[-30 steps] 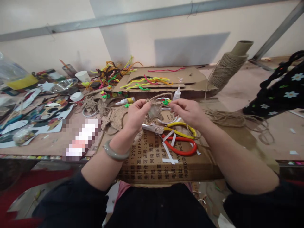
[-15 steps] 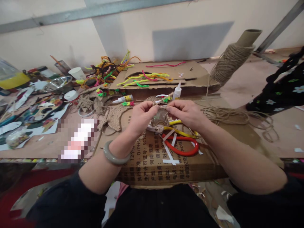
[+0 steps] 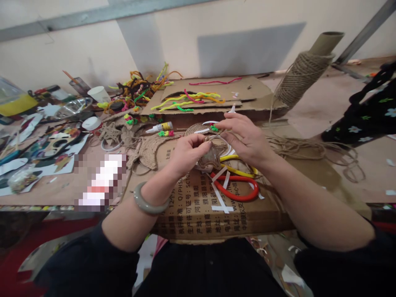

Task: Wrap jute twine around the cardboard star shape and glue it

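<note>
My left hand (image 3: pixel 190 153) is closed in a pinch on the upper edge of a small star (image 3: pixel 213 159) edged with twine, its middle clear and shiny. Close beside it, my right hand (image 3: pixel 249 138) has its fingers curved around a thin strand of twine (image 3: pixel 218 135) at the star's top; the fingertips partly hide it. Under the star lie scissors with red and yellow handles (image 3: pixel 236 194), their blades mostly covered. Behind the hands are a coiled twine piece (image 3: pixel 194 129) and a white-tipped glue bottle (image 3: pixel 232 109), largely hidden by my right hand.
A printed cardboard box (image 3: pixel 198 225) with white paper strips lies beneath the hands. Loose twine (image 3: pixel 297 149) and a big twine spool (image 3: pixel 305 76) are on the right. Coloured fuzzy stems (image 3: pixel 188 99) lie on cardboard behind. A glue tube (image 3: pixel 159 127) and a paper cup (image 3: pixel 99 94) stand leftward.
My right hand has lifted slightly and moved away from my left, its fingers less tightly pinched, now covering most of the glue bottle. My left hand keeps its hold, shifting slightly.
</note>
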A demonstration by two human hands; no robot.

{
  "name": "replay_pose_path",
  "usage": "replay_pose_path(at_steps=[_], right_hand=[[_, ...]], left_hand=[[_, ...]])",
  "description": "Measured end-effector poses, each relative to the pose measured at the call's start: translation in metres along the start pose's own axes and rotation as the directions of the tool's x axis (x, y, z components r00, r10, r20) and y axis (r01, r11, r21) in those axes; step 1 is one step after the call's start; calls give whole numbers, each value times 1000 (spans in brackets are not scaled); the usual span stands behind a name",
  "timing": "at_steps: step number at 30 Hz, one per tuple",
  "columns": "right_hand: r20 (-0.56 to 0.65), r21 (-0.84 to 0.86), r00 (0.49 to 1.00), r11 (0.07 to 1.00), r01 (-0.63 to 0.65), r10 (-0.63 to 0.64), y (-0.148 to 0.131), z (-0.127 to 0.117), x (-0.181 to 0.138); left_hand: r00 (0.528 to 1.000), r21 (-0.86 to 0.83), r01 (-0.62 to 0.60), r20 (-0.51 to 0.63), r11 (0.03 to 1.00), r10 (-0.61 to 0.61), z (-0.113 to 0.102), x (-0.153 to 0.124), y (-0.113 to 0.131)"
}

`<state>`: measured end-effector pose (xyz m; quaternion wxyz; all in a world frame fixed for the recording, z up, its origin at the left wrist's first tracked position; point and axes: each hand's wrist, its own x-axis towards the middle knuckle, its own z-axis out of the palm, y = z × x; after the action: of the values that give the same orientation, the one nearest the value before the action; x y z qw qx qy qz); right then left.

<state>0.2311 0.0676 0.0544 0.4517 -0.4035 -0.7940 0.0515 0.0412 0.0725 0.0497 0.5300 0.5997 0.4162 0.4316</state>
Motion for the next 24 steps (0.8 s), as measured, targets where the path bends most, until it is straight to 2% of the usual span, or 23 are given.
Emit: replay_pose_path(at_steps=[3,10,15,19,22,24], right_hand=[[53,-47,998,998,38,-36,1,1,0],[-4,-265,1000,964,28,-30,-15,-3,-4],[17,-306,999,951,50,-47,-16,2,-8],[20,-207,999,978,39,-36,-15,3,-6],[125,-49,988,995,-82,87,-15,3,-5],[148,33,976,985,-167,161,-15,4,-4]], left_hand=[[1000,24,-16,-1,1000,16,-1,1,-1],[996,39,-74,-37,996,76,-3,3,-5],[993,25,-111,-24,994,111,-4,3,-5],[993,0,-116,-27,993,116,-4,3,-5],[994,-20,-100,-38,995,99,-3,4,-7],[997,-18,-76,-26,997,75,-3,4,-7]])
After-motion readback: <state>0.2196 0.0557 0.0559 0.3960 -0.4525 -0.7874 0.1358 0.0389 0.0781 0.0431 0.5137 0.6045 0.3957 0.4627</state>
